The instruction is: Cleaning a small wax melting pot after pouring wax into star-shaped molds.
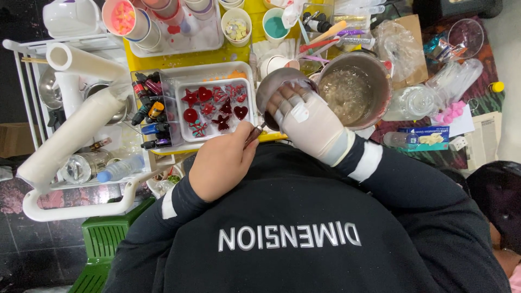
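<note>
two hands at a small metal cup

the right hand point(309, 122), wearing a white fingerless glove or wrap, is curled over the near rim of a small metal cup point(277, 87), its bare fingers point(287, 102) bent down across the cup's edge and gripping it. the cup sits just beside, and seems to touch, a larger steel pot point(355, 89) filled with a pale, cloudy, lumpy mass. how tightly the thumb closes underneath is hidden by the glove.

the left hand point(222, 163) is bare and closed into a loose fist around a thin dark stick point(254, 134), pinched near its upper end; the tip of the stick points up toward the lower edge of the cup and meets it right under the right hand's fingers. whether the tip goes inside the cup cannot be told.

to the left of the cup lies a clear plastic tray point(214, 108) holding dark red cast shapes: hearts, stars, a round disc and others. beside that tray, small dye bottles point(152, 111) lie in a row in another clear box. everything rests on a yellow table point(179, 58) crowded with paper cups, one filled with teal liquid point(275, 26). a roll of white paper point(70, 135) leans across a white rack on the left. both forearms are in dark sleeves with white bands.
</note>
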